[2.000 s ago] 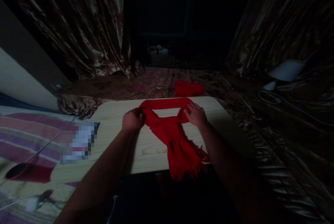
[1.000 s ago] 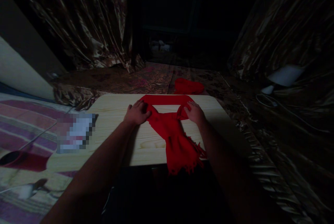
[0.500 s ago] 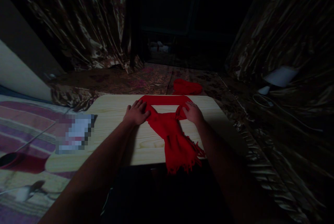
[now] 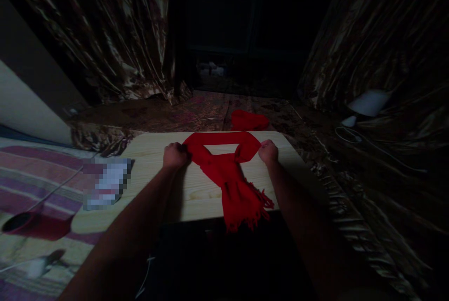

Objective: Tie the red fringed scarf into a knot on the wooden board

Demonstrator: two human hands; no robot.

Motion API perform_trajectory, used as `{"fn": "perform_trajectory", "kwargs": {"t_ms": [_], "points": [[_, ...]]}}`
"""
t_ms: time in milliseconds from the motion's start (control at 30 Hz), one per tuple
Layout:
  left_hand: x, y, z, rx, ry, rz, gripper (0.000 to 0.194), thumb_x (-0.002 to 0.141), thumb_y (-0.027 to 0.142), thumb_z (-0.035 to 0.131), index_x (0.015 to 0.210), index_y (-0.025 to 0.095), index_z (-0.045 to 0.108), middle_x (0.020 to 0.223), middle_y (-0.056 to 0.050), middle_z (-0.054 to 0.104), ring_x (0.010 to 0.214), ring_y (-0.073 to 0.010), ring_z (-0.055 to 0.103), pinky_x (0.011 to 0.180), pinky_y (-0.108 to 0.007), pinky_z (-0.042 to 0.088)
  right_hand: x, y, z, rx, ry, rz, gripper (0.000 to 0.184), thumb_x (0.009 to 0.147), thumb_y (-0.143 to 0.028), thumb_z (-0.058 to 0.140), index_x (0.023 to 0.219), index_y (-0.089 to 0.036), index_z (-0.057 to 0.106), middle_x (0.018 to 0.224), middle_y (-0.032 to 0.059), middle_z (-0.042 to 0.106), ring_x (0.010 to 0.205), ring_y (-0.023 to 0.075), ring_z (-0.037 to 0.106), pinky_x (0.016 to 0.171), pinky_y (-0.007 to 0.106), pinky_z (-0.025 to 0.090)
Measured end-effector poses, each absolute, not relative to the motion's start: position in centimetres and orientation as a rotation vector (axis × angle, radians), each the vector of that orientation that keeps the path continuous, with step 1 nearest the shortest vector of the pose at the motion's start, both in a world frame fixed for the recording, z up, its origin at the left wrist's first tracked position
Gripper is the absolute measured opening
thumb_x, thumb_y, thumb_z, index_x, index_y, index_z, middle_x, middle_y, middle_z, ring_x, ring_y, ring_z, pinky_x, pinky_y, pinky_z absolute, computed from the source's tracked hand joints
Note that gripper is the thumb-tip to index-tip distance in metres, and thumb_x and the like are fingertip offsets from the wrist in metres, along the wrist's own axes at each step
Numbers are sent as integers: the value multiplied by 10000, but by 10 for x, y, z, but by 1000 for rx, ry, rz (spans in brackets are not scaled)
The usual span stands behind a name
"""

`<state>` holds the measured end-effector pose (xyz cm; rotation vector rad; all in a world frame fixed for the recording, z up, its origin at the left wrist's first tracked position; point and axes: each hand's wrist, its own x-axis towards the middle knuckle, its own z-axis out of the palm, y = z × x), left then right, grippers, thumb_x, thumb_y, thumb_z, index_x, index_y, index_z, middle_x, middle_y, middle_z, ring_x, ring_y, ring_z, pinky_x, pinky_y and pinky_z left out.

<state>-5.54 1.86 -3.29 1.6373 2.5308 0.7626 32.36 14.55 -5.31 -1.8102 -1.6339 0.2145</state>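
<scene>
A red fringed scarf lies on the pale wooden table, bent into a loop at the far side. Its strands cross at the middle, and the fringed end hangs over the near edge. My left hand is closed on the loop's left outer edge. On the opposite side, my right hand pinches the loop's right outer edge between thumb and fingers. Another red cloth piece lies beyond the far table edge; whether it joins the scarf is hidden.
A blurred-out flat item lies at the table's left. Left of it are a striped bedspread, a dark red cylinder and a white cable. A white lamp with its cord stands on the right. Patterned curtains hang behind.
Both hands lay flatter on the loop with fingers spread half a second ago. Now they have drawn outward and closed on its edges. The loop's right side reaches further right.
</scene>
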Motion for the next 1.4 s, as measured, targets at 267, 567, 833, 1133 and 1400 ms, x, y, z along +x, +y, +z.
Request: {"fn": "perform_trajectory", "kwargs": {"t_ms": [267, 567, 833, 1133, 1400], "points": [[-62, -8, -40, 1777, 2326, 782, 279, 807, 360, 585, 1014, 174, 607, 1016, -110, 700, 888, -228, 656, 760, -304, 491, 346, 119, -58, -1528, -1960, 195, 176, 818, -133, 562, 947, -162, 679, 1028, 101, 696, 961, 198, 642, 917, 303, 493], [-46, -52, -39, 1935, 2237, 682, 417, 841, 397, 537, 1172, 150, 597, 1227, -138, 652, 1106, -253, 622, 946, -328, 484, 340, 59, -35, -1600, -2347, -124, 256, 976, -236, 471, 996, -154, 713, 1057, 142, 711, 1033, 225, 601, 964, 324, 384], [-18, -85, -43, 2136, 2319, 373, 649, 929, 532, 381, 1418, 119, 486, 1538, -194, 427, 1449, -333, 337, 1157, -479, 290, 348, 18, -34, -1588, -2350, -52, 260, 953, -357, 552, 1064, -204, 731, 1157, 87, 707, 1063, 212, 581, 964, 315, 373], [-10, -93, -43, 2097, 2357, 242, 713, 972, 557, 282, 1531, 121, 355, 1614, -180, 317, 1503, -337, 241, 1173, -509, 229, 345, 8, -38, -1596, -2266, -75, 280, 932, -427, 571, 1078, -227, 701, 1158, 91, 685, 1080, 244, 553, 938, 351, 372], [-7, -97, -43, 2062, 2360, 232, 749, 980, 559, 263, 1567, 94, 296, 1637, -171, 264, 1523, -327, 196, 1212, -510, 189, 345, 17, -44, -1524, -2239, -199, 215, 932, -357, 549, 972, -194, 684, 1038, 99, 677, 999, 249, 533, 930, 349, 341]]}}
